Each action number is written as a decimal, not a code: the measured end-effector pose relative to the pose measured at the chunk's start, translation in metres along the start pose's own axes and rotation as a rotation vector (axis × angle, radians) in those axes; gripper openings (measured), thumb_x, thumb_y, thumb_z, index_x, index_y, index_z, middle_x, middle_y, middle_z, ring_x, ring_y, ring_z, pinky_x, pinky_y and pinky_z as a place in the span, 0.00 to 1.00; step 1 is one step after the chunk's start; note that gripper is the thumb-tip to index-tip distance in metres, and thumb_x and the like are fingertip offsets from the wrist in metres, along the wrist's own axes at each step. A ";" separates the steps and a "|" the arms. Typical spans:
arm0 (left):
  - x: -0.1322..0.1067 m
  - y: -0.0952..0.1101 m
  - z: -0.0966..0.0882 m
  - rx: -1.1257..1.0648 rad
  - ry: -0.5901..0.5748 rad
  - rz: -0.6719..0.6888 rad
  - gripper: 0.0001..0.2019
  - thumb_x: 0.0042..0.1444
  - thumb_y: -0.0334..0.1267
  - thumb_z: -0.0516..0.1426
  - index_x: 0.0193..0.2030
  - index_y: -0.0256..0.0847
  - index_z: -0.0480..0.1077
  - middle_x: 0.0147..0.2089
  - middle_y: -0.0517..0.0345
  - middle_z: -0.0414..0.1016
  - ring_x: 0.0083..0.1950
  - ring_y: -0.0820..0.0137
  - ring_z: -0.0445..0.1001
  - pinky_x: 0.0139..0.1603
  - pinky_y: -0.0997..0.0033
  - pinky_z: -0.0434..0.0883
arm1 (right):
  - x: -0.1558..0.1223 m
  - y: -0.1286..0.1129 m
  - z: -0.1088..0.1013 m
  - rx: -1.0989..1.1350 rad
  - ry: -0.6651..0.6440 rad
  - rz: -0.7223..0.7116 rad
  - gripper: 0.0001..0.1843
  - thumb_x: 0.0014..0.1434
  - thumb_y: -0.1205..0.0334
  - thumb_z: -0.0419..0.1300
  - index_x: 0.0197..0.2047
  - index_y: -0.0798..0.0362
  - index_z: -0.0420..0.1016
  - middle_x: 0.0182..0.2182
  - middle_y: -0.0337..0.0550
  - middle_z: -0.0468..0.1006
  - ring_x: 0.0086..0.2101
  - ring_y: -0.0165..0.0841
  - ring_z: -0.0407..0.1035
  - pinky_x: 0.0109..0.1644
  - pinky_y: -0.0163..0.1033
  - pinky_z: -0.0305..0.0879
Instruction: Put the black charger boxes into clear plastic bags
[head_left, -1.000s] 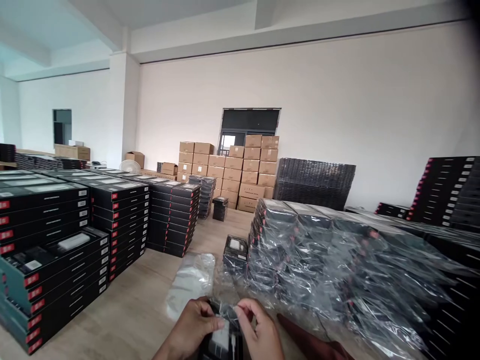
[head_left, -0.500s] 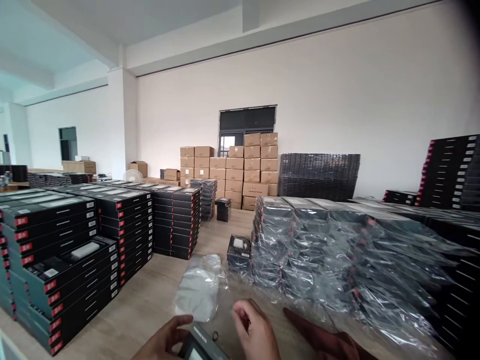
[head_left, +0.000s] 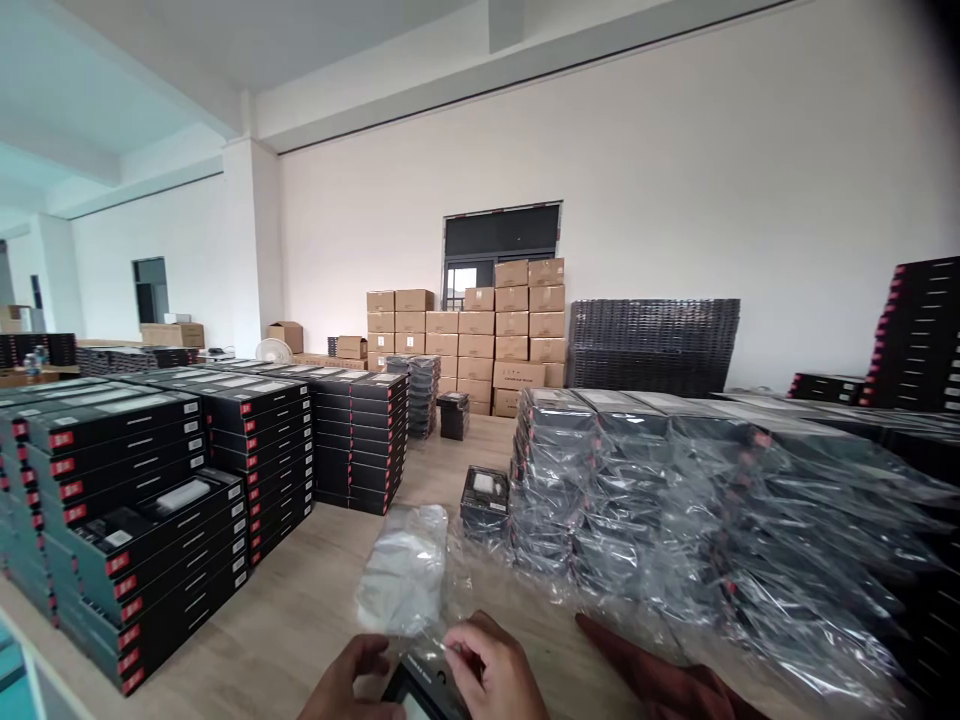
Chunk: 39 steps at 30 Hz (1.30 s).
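Observation:
Low in the view, a black box [head_left: 427, 682] with pale lettering and a lighter panel is partly cut off by the bottom edge. My left hand [head_left: 349, 680] is at the box's left side, fingers curled and thumb against it. Over the box's right edge, my right hand [head_left: 499, 668] has thumb and forefinger pinched together; what is between them is too small to make out. A small dark round spot shows on the box by those fingertips. Just beyond my hands lies a pile of clear plastic bags [head_left: 405, 570].
Stacked black boxes with red labels [head_left: 281, 475] stand on the left. Plastic-wrapped boxes [head_left: 630, 500] fill the right, a short stack [head_left: 484, 500] beside them. A dark red cloth [head_left: 660, 675] lies right of my hands. Cartons [head_left: 472, 345] and black trays [head_left: 652, 345] are behind.
My right hand has moved left onto the box's edge, its fingertips now pinched there. My left hand and the box sit slightly further right in view, and the camera has turned a little left.

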<state>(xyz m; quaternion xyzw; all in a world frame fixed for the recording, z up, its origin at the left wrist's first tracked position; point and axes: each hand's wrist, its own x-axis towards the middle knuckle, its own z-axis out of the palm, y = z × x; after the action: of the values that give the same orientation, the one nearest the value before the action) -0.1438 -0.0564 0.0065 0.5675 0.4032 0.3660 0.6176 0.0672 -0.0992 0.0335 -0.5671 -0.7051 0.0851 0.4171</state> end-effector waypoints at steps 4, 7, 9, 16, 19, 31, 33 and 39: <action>0.005 -0.009 0.006 0.008 0.144 0.078 0.28 0.29 0.35 0.67 0.43 0.39 0.69 0.47 0.45 0.74 0.54 0.53 0.70 0.43 0.67 0.71 | 0.000 -0.004 0.001 -0.002 -0.002 -0.041 0.11 0.60 0.64 0.52 0.33 0.50 0.76 0.29 0.40 0.76 0.31 0.32 0.72 0.36 0.33 0.65; 0.006 -0.006 0.009 -0.039 0.055 0.102 0.22 0.31 0.40 0.68 0.37 0.40 0.71 0.44 0.48 0.76 0.50 0.54 0.72 0.43 0.65 0.71 | -0.001 -0.003 0.001 -0.036 0.002 -0.057 0.10 0.60 0.65 0.52 0.35 0.48 0.75 0.30 0.40 0.77 0.29 0.32 0.73 0.35 0.33 0.66; 0.006 -0.004 0.010 -0.085 0.021 0.111 0.23 0.33 0.45 0.68 0.38 0.40 0.73 0.44 0.48 0.78 0.46 0.55 0.75 0.44 0.63 0.71 | -0.001 0.000 0.002 -0.103 0.016 -0.047 0.11 0.55 0.70 0.53 0.36 0.47 0.75 0.31 0.39 0.77 0.28 0.31 0.72 0.34 0.33 0.66; 0.007 -0.011 0.009 -0.082 0.073 -0.022 0.34 0.32 0.54 0.68 0.48 0.40 0.75 0.42 0.51 0.80 0.37 0.59 0.77 0.36 0.67 0.70 | 0.000 0.022 0.005 -0.188 0.115 0.280 0.06 0.51 0.64 0.55 0.24 0.49 0.69 0.21 0.37 0.75 0.24 0.34 0.71 0.29 0.35 0.62; 0.009 -0.012 0.009 -0.055 0.108 -0.001 0.34 0.32 0.54 0.68 0.47 0.38 0.76 0.41 0.50 0.81 0.36 0.60 0.78 0.36 0.68 0.69 | 0.001 0.025 0.007 -0.045 0.092 0.293 0.08 0.51 0.64 0.55 0.22 0.50 0.69 0.19 0.37 0.75 0.24 0.33 0.71 0.29 0.34 0.62; 0.015 -0.016 0.000 -0.084 0.184 0.071 0.32 0.37 0.53 0.66 0.47 0.34 0.76 0.43 0.48 0.81 0.41 0.56 0.78 0.41 0.67 0.72 | 0.002 0.015 0.016 0.099 0.091 0.204 0.07 0.45 0.69 0.53 0.19 0.51 0.67 0.16 0.32 0.69 0.20 0.29 0.64 0.25 0.31 0.56; 0.016 -0.019 -0.001 -0.041 0.199 0.085 0.30 0.39 0.51 0.64 0.48 0.35 0.76 0.45 0.48 0.81 0.46 0.55 0.77 0.45 0.66 0.71 | 0.003 0.013 0.014 0.133 0.115 0.204 0.07 0.46 0.66 0.53 0.20 0.50 0.67 0.16 0.33 0.69 0.20 0.29 0.64 0.25 0.31 0.57; 0.019 -0.020 -0.002 -0.002 0.210 0.107 0.26 0.42 0.49 0.63 0.47 0.38 0.77 0.46 0.50 0.81 0.53 0.53 0.74 0.52 0.64 0.69 | 0.005 0.004 0.004 0.224 0.126 0.171 0.06 0.48 0.65 0.54 0.21 0.51 0.68 0.17 0.34 0.69 0.21 0.29 0.64 0.26 0.32 0.59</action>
<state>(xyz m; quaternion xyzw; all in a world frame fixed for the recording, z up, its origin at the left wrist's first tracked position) -0.1379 -0.0401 -0.0148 0.5463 0.4345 0.4562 0.5520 0.0675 -0.0923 0.0312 -0.5793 -0.6128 0.1627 0.5123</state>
